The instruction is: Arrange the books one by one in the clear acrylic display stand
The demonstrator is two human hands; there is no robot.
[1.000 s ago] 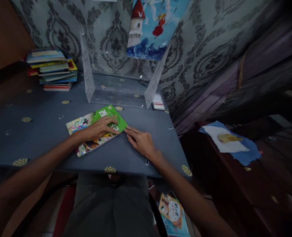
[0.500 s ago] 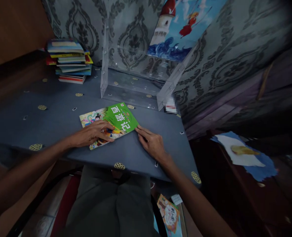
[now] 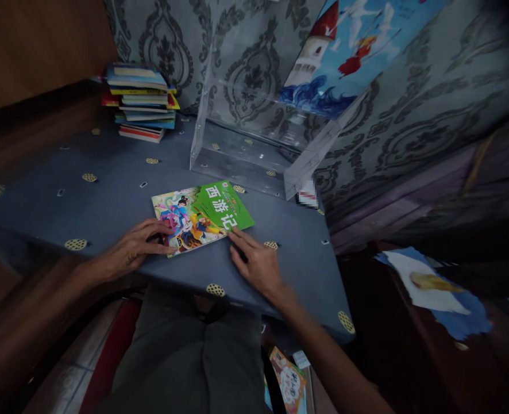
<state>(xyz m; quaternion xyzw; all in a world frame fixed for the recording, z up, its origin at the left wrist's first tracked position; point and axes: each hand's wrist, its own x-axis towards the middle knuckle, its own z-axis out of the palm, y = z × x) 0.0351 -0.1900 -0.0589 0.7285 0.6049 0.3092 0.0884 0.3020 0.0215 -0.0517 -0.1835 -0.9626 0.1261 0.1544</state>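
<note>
A thin book (image 3: 203, 214) with a green and illustrated cover and white characters lies flat on the grey-blue tablecloth (image 3: 120, 213). At the book's left end is my left hand (image 3: 140, 244), its thumb and fingers apart, with fingertips touching the cover's lower left corner. My right hand (image 3: 257, 261) rests at the lower right edge, fingers stretched out and fingertips touching the cover. Neither hand lifts the book.
Behind the book stands a clear acrylic rack (image 3: 246, 167). A stack of books (image 3: 145, 103) is at the back left. More books (image 3: 289, 382) lie low beside my legs. At the right, a cloth and paper (image 3: 427, 287) lie on a dark surface.
My left hand has slid left off the middle of the cover to its left end, uncovering the picture. My right hand has moved slightly left along the lower edge. The view has shifted.
</note>
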